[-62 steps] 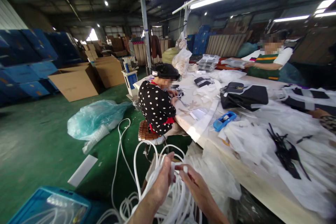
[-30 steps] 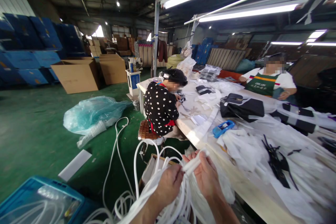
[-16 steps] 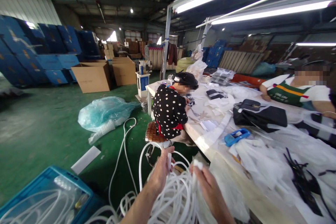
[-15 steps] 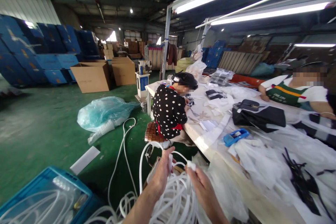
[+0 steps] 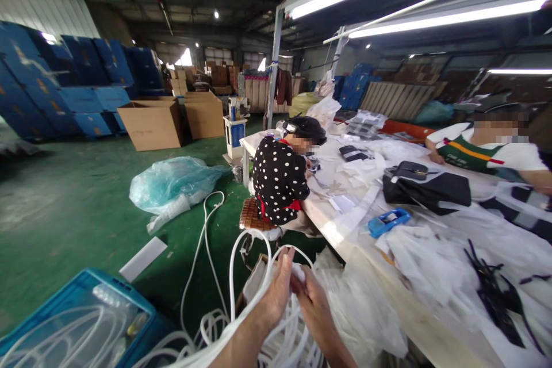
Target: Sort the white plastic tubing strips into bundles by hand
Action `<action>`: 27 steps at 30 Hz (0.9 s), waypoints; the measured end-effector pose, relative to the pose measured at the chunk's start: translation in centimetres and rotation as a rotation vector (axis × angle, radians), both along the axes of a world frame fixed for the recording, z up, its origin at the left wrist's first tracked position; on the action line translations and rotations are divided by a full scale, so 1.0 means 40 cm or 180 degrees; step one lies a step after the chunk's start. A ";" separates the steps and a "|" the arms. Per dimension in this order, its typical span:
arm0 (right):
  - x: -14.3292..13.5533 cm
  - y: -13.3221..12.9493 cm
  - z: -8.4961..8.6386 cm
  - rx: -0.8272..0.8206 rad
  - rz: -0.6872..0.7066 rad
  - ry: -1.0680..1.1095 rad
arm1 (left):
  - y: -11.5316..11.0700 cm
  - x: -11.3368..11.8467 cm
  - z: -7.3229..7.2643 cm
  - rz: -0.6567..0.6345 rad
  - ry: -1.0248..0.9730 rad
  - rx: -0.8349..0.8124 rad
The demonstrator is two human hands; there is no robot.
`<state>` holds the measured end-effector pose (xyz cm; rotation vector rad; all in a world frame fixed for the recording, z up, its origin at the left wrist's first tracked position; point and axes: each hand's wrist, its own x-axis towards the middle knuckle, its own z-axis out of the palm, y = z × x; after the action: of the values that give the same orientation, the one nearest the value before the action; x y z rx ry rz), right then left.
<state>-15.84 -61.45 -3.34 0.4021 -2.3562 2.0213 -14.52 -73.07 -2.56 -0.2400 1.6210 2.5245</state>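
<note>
The green floor (image 5: 64, 213) fills the left half of the view, and the long tabletop (image 5: 414, 322) runs away along its right side. Against the far wall behind the floor stand stacked blue crates (image 5: 64, 92), with open cardboard boxes (image 5: 150, 123) in front of them. A pale green plastic bag (image 5: 172, 181) lies on the floor between the boxes and the tabletop. A person in a black dotted top (image 5: 279, 179) sits at the near side of the tabletop, and another person in a green apron (image 5: 474, 152) sits at its far side. On the tabletop lie white fabric pieces (image 5: 414, 253), a black bag (image 5: 426, 188), a blue tape dispenser (image 5: 388, 222) just in front of the bag, and black straps (image 5: 491, 293) toward the right end. A blue plastic crate (image 5: 77, 322) sits on the floor well left of the tabletop, with white tubing inside.

The bundle of white tubing (image 5: 241, 299) loops up from the floor beside the tabletop's near edge and passes through both hands. The left hand (image 5: 276, 293) has its grip closed around several strands, thumb raised. The right hand (image 5: 313, 302) touches the left, its grip pinching a tubing end (image 5: 298, 271) between the fingertips, right where the two hands meet.
</note>
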 end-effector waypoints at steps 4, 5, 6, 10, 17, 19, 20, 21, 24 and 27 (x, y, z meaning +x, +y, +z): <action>-0.014 0.022 0.030 -0.0951 -0.0271 -0.0960 | -0.021 0.000 0.019 -0.0424 0.0033 -0.0257; -0.022 0.033 0.040 -0.1296 -0.0392 -0.1189 | -0.030 0.000 0.017 -0.0480 0.0115 -0.0490; -0.032 0.045 0.050 -0.1614 -0.0516 -0.1351 | -0.038 0.001 0.012 -0.0532 0.0198 -0.0761; -0.063 0.085 0.085 -0.2320 -0.0828 -0.1436 | -0.052 0.012 -0.016 -0.0946 0.0277 -0.1229; -0.064 0.090 0.089 -0.2503 -0.0829 -0.1301 | 0.000 0.024 -0.019 -0.0841 0.0579 -0.1781; -0.057 0.080 0.089 -0.2459 -0.0812 -0.1283 | 0.021 0.023 -0.019 -0.0647 0.0737 -0.2136; -0.053 0.075 0.089 -0.2454 -0.0813 -0.1279 | 0.030 0.021 -0.021 -0.0485 0.0778 -0.2298; -0.049 0.071 0.091 -0.2464 -0.0791 -0.1283 | 0.035 0.017 -0.024 -0.0285 0.0789 -0.2370; -0.044 0.080 0.101 -0.2599 -0.0790 -0.1264 | 0.020 -0.003 -0.033 0.0589 0.0367 -0.1633; -0.050 0.126 0.109 -0.2709 -0.1130 -0.1047 | -0.029 -0.029 -0.033 0.1257 -0.0142 -0.0748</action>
<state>-17.83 -56.42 1.02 -0.3635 -1.2896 2.7335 -15.67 -74.25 -3.87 -0.6999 2.0229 2.5586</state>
